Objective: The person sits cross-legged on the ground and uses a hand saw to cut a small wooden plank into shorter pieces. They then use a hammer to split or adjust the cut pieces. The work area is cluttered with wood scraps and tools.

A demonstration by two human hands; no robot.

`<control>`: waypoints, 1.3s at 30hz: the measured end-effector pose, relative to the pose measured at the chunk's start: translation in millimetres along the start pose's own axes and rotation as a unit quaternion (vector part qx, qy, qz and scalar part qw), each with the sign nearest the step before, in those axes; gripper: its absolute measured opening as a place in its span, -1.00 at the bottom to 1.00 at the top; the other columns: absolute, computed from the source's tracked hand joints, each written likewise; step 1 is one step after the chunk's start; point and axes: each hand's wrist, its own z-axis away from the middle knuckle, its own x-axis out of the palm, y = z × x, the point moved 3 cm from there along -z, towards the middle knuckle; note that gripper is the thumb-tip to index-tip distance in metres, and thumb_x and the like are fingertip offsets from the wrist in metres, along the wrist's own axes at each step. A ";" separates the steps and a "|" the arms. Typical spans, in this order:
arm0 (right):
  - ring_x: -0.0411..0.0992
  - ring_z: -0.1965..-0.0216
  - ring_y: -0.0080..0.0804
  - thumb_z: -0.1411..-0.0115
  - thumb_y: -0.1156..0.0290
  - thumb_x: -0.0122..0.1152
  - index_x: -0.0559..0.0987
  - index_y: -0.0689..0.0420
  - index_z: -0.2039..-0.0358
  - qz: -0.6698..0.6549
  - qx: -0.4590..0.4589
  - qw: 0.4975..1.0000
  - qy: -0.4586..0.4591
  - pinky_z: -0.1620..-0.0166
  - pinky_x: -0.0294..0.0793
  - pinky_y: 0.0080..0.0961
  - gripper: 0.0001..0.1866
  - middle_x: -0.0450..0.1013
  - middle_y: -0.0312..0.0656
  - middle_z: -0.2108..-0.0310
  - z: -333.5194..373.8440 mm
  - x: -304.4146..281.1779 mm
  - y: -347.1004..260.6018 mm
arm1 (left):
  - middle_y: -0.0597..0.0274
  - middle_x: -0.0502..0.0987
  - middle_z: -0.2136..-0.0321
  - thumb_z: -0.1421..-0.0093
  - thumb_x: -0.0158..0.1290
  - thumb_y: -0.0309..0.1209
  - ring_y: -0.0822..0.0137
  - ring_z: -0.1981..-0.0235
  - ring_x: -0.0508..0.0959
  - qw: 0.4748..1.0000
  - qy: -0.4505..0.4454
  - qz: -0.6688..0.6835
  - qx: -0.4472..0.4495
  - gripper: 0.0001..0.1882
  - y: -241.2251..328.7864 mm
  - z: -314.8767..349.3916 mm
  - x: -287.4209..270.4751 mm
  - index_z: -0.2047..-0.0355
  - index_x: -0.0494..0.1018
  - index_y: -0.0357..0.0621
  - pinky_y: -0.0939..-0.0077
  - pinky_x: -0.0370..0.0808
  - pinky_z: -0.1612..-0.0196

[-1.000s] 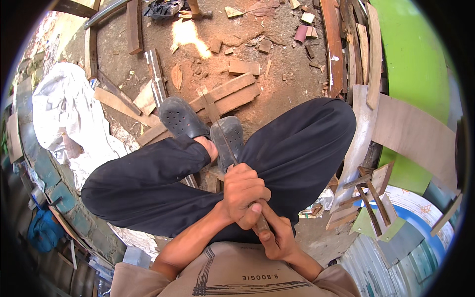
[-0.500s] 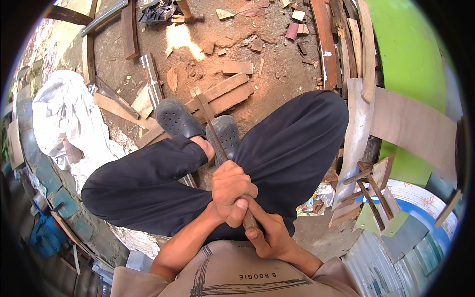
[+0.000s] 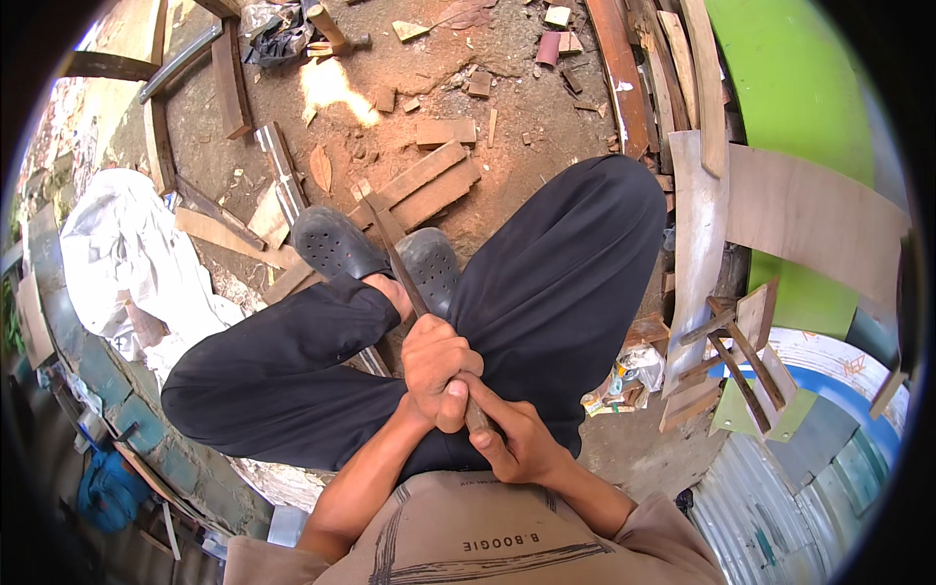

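Observation:
My left hand [image 3: 438, 374] is wrapped in a closed fist around a long, narrow brown bar [image 3: 405, 273], thin like a stick or a blade; its exact kind I cannot make out. Just behind the fist, my right hand [image 3: 511, 441] grips the bar's near end, thumb laid along the wood-coloured end. The bar slants away to the far left, over my crossed feet in dark clogs [image 3: 336, 242]. Its far tip overlaps a pair of short wooden boards [image 3: 429, 185] on the ground, and I cannot tell whether it touches them.
A hammer [image 3: 331, 34] stands at the far left by a black plastic bag [image 3: 276, 39]. White cloth [image 3: 136, 253] lies at left. Long planks [image 3: 624, 78] and a green panel [image 3: 795, 88] line the right; nearer, joined wood sticks [image 3: 746, 361] rest there. Wood scraps litter the dirt.
The surroundings and both hands have shifted slightly left in the picture. Both hands keep the same grip on the bar.

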 end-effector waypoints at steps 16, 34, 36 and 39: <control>0.66 0.25 0.09 -0.35 0.26 0.11 0.37 0.51 -0.22 0.038 0.030 0.999 0.008 0.15 0.66 -0.23 -0.40 0.55 0.34 0.18 39.7 -4.5 -12.0 | 0.28 0.27 0.77 -0.13 -0.15 -0.17 0.26 0.72 0.28 0.999 -0.014 0.027 0.010 -0.63 31.3 17.9 21.8 0.65 0.43 -0.12 0.33 0.21 0.47; 0.61 0.51 -0.10 -0.35 -0.02 0.22 0.35 0.50 -0.23 0.016 0.016 0.999 -0.026 0.41 0.58 -0.35 -0.21 0.53 0.15 0.46 47.1 -14.7 17.4 | 0.28 0.28 0.73 -0.17 -0.17 -0.14 0.26 0.69 0.24 0.994 -0.077 -0.058 0.044 -0.61 28.1 27.5 28.2 0.62 0.44 -0.14 0.31 0.20 0.46; 0.61 0.51 -0.06 -0.36 0.02 0.20 0.37 0.52 -0.20 0.014 0.013 0.999 -0.027 0.39 0.58 -0.34 -0.26 0.53 0.18 0.48 43.2 -10.8 20.8 | 0.27 0.30 0.72 -0.24 -0.22 -0.10 0.26 0.68 0.27 0.991 -0.094 -0.076 0.048 -0.54 22.6 31.1 24.5 0.60 0.46 -0.15 0.31 0.21 0.45; 0.64 0.43 0.02 -0.39 0.04 0.16 0.38 0.49 -0.20 -0.003 -0.024 0.998 0.061 0.36 0.58 -0.29 -0.30 0.54 0.23 0.45 15.0 -2.2 24.6 | 0.25 0.30 0.72 -0.26 -0.26 -0.08 0.26 0.65 0.28 0.994 -0.081 -0.059 0.051 -0.51 3.0 14.0 16.3 0.60 0.45 -0.15 0.31 0.20 0.45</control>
